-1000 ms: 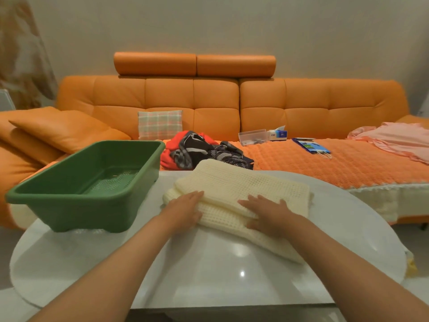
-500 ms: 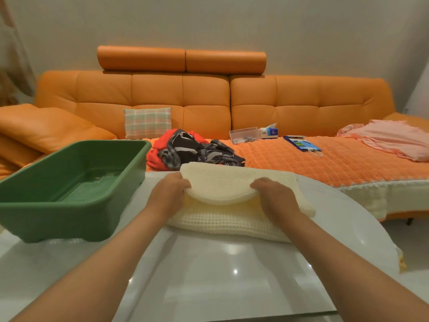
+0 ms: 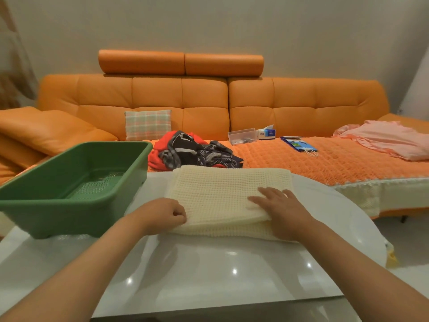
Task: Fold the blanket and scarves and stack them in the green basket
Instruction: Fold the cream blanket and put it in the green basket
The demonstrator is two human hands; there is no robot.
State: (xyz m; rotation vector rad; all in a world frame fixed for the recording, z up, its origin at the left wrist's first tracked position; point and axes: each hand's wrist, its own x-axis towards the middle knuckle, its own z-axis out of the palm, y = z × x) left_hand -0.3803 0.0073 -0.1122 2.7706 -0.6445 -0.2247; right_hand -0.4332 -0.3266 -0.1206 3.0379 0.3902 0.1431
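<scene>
A cream waffle-knit blanket (image 3: 222, 194) lies folded into a thick rectangle on the white table (image 3: 232, 270). My left hand (image 3: 162, 216) pinches its near left corner with curled fingers. My right hand (image 3: 282, 209) rests flat on the top layer near the right front corner. The green basket (image 3: 46, 205) stands on the table to the left with nothing in it. A heap of scarves (image 3: 197, 152), red and black-patterned, lies on the sofa behind the blanket.
An orange sofa (image 3: 209, 101) runs along the back with a plaid cushion (image 3: 148, 124), a clear plastic box (image 3: 242, 135), a tissue box (image 3: 267, 133), a blue packet (image 3: 298, 143) and a pink cloth (image 3: 390, 140). The table's front edge is near me.
Both hands lifted the blanket's near half and folded it over. It now lies flat as a squarer stack, the right hand flat on top, the left pinching the corner.
</scene>
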